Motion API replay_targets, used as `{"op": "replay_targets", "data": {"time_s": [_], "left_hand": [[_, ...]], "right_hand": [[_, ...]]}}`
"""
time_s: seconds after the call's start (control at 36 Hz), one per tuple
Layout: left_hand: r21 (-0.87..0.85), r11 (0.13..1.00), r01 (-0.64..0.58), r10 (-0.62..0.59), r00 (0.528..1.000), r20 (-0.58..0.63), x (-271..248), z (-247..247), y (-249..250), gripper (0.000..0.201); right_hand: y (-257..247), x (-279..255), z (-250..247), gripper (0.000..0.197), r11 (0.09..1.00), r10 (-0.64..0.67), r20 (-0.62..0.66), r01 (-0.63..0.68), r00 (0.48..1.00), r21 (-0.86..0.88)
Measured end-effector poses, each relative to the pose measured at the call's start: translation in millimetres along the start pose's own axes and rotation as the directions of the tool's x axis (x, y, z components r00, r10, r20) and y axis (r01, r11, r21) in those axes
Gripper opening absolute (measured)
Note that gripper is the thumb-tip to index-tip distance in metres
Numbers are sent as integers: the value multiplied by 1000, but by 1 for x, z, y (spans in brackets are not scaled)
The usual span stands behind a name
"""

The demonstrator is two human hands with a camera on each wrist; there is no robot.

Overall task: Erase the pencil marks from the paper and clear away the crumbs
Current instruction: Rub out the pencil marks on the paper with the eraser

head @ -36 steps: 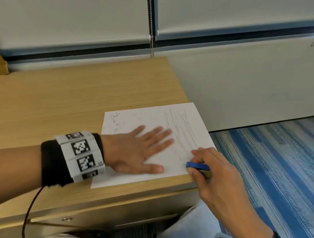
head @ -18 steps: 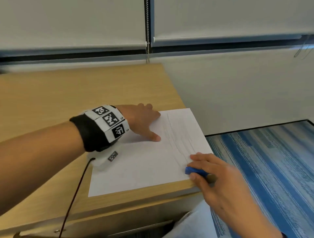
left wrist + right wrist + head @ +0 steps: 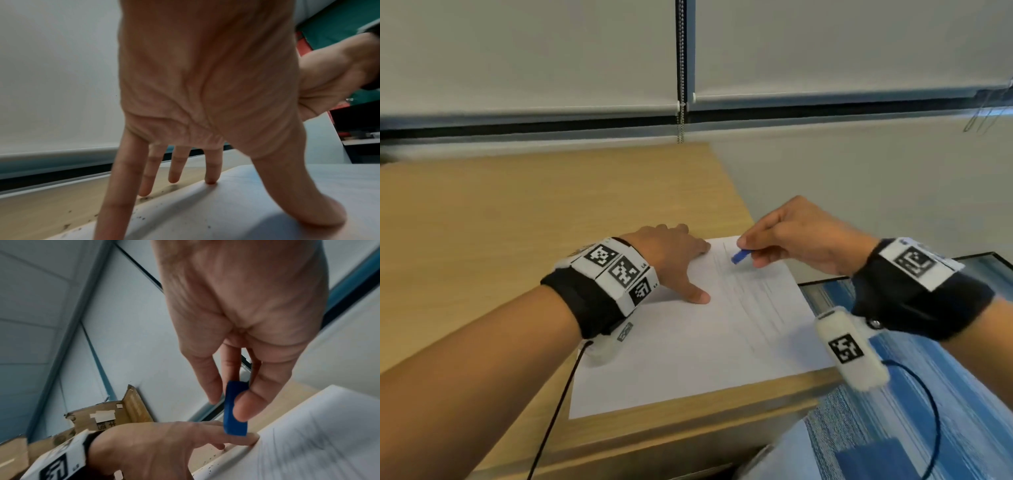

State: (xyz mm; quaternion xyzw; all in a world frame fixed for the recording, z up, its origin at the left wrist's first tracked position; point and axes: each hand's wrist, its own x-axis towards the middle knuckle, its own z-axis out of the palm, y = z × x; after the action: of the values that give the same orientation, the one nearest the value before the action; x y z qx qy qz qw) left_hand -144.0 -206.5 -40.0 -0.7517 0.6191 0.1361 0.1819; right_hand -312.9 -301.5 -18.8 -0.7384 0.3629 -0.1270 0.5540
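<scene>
The paper (image 3: 688, 342) lies flat at the near right corner of the desk (image 3: 517, 222), with faint pencil marks (image 3: 753, 294) down its right half that look only partly rubbed out, so I'd judge the erasing well under way but unfinished. The left hand (image 3: 671, 253) presses spread, straight fingers (image 3: 209, 168) on the sheet's far left edge, where dark crumbs (image 3: 141, 217) lie on paper and desk, uncleared. The right hand (image 3: 791, 236) pinches the blue eraser (image 3: 739, 256) over the far marks.
</scene>
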Motion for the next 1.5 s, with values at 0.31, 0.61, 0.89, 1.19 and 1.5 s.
{"op": "replay_targets", "data": {"time_s": [0.31,0.61,0.89,1.19,1.5], "left_hand": [[-38,999,0,3,998,63,-1,-2,-4,102],[22,1000,2,-3,998,68,2,0,-5,103],[38,999,14,-17,997,72,2,1,-4,103],[49,999,15,-19,997,79,3,1,-4,103],[55,998,31,-37,993,110,3,-1,-3,103]], "right_hand": [[1,51,21,29,884,-46,64,70,997,-463],[3,70,22,12,804,-208,85,220,974,-553],[5,66,20,13,871,-142,172,205,975,-445],[1,66,21,6,890,-89,270,199,959,-410],[2,64,23,10,886,-66,285,188,956,-423]]}}
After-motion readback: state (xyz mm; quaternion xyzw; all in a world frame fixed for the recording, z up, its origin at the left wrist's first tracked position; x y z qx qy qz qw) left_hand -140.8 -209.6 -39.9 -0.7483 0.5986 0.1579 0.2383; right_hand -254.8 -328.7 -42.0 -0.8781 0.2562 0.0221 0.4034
